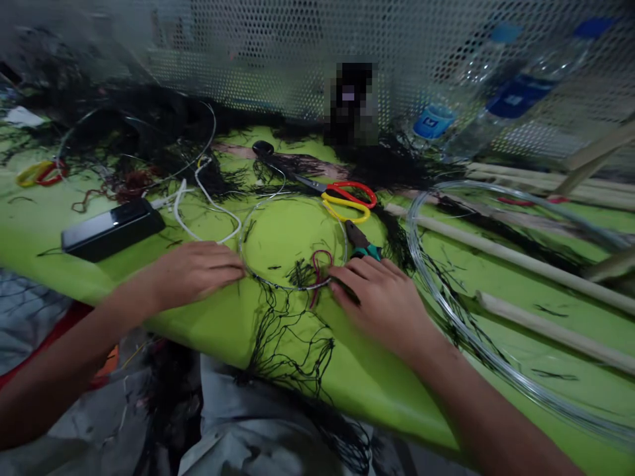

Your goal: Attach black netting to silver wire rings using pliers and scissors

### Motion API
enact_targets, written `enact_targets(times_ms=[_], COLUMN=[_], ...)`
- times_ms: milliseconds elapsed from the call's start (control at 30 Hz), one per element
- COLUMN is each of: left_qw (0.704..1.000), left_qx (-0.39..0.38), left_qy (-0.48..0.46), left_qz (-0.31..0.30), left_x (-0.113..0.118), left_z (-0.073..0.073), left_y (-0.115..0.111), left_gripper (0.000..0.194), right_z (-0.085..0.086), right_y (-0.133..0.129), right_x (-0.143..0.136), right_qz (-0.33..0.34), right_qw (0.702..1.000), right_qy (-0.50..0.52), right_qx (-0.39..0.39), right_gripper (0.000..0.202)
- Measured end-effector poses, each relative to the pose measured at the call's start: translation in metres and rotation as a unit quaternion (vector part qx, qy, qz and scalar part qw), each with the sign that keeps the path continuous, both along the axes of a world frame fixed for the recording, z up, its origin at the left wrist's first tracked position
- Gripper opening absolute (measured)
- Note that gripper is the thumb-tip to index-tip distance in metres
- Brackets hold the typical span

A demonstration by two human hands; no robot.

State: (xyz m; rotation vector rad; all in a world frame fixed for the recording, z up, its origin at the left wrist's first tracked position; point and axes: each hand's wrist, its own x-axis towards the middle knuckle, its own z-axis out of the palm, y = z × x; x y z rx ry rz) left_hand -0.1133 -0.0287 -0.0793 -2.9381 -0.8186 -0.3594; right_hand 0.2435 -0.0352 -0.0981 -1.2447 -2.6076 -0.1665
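Observation:
A round wire hoop (254, 210) lies on the green table top (347, 370), with black netting (292, 337) strung along its near side and hanging over the table edge. My left hand (198, 271) has its fingers closed at the hoop's left side. On the right, my right hand (380, 301) pinches the hoop's near-right rim, beside a loop of dark red cord (317, 264). Just past that hand lie pliers (364, 244), partly hidden by it. Scissors with red and yellow handles (342, 198) rest across the hoop's far right edge.
A black power brick (113, 228) with a white cable (186, 221) sits at left. Another pair of scissors (42, 173) and a bigger wire ring (215, 122) lie behind. At right are a wire coil (421, 258), wooden sticks (516, 258) and two bottles (526, 92) by a perforated panel (278, 53).

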Motion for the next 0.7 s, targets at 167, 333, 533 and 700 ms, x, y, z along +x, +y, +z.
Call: enact_targets(times_ms=[167,333,533,700], left_qw=[0.991,0.978,0.913,0.439], left_qx=[0.072,0.129,-0.023,-0.660], left_qy=[0.028,-0.046,-0.408,-0.609], left_qz=[-0.110,-0.155,0.013,-0.021], left_x=[-0.001,0.012,0.119,0.175], left_z=[0.010,0.031,0.073,0.056], left_y=[-0.002,-0.016,0.030,0.072], left_gripper=[0.040,0.023,0.023,0.030], right_z=[-0.003,-0.001,-0.002,-0.002], right_y=[0.003,0.005,0.006,0.007], right_x=[0.000,-0.002,-0.002,0.000], right_qz=[-0.002,-0.011,0.001,0.031], right_qw=[1.000,0.999,0.998,0.996], right_qy=[0.009,0.014,0.019,0.029], right_qx=[-0.011,-0.046,-0.059,-0.079], right_gripper=[0.017,0.022,0.023,0.023])
